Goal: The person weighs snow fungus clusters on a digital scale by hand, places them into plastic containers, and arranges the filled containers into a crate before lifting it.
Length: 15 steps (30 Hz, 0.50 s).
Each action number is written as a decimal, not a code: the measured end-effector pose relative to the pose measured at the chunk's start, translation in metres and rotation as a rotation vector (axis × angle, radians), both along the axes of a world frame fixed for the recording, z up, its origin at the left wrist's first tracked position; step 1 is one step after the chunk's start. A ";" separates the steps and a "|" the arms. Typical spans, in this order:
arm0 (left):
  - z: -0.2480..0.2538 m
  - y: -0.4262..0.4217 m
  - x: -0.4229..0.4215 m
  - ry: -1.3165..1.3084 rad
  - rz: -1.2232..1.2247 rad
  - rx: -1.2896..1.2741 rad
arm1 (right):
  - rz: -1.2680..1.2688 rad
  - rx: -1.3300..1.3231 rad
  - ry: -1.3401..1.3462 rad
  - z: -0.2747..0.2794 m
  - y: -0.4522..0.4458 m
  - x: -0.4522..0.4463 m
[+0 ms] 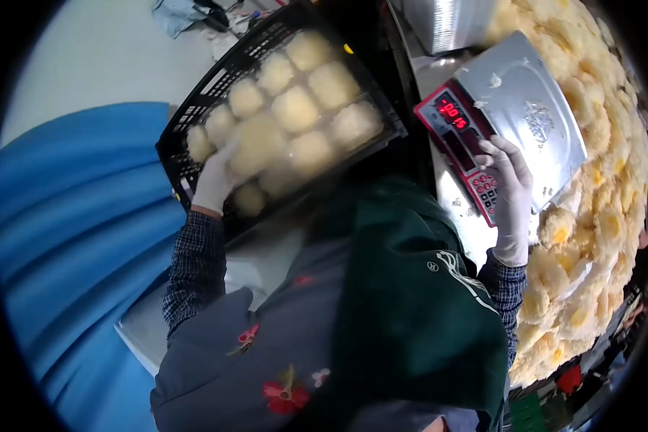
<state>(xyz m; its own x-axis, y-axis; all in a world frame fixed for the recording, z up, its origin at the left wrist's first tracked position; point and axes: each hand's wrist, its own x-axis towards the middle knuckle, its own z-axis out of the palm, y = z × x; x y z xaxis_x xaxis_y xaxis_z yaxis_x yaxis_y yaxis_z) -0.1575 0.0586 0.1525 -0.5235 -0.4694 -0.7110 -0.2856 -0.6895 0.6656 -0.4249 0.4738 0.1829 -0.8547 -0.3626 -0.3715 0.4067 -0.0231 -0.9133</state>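
My left hand (216, 177), in a white glove, is at the near left part of a black crate (183, 122), its fingers on a pale, blurred food portion (255, 147). More pale round portions (295, 109) lie in rows in the crate. My right hand (510, 173), gloved too, is over the edge of a digital scale (547, 108), fingers curled near its red-framed panel. The red display (451, 114) reads about -0.015. A few crumbs lie on the metal plate. Nothing can be made out in my right hand.
A large heap of pale yellow food pieces (597, 237) fills the right side. Stacked metal trays (450, 21) stand beyond the scale. Blue draped sheeting (86, 216) hangs at the left. A light blue cloth (176, 16) lies behind the crate.
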 end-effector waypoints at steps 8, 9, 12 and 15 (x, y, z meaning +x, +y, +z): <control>-0.084 0.014 0.077 -0.542 -0.100 0.052 | 0.028 -0.010 0.024 -0.017 -0.003 0.007; -0.100 0.005 0.081 -0.728 -0.202 0.030 | 0.031 -0.012 0.032 -0.016 -0.003 0.007; -0.126 -0.021 0.098 -0.932 -0.714 -0.833 | -0.007 0.049 0.055 -0.008 0.006 0.008; -0.059 0.014 0.026 -0.884 -0.722 -1.177 | -0.070 0.107 0.057 -0.011 0.019 0.013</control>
<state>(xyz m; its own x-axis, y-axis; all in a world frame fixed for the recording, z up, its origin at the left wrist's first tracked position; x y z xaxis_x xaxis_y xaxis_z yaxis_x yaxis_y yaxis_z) -0.1312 0.0723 0.0936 -0.5105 -0.7899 -0.3398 -0.8590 0.4861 0.1604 -0.4122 0.4933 0.1715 -0.8975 -0.2622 -0.3545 0.3546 0.0487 -0.9338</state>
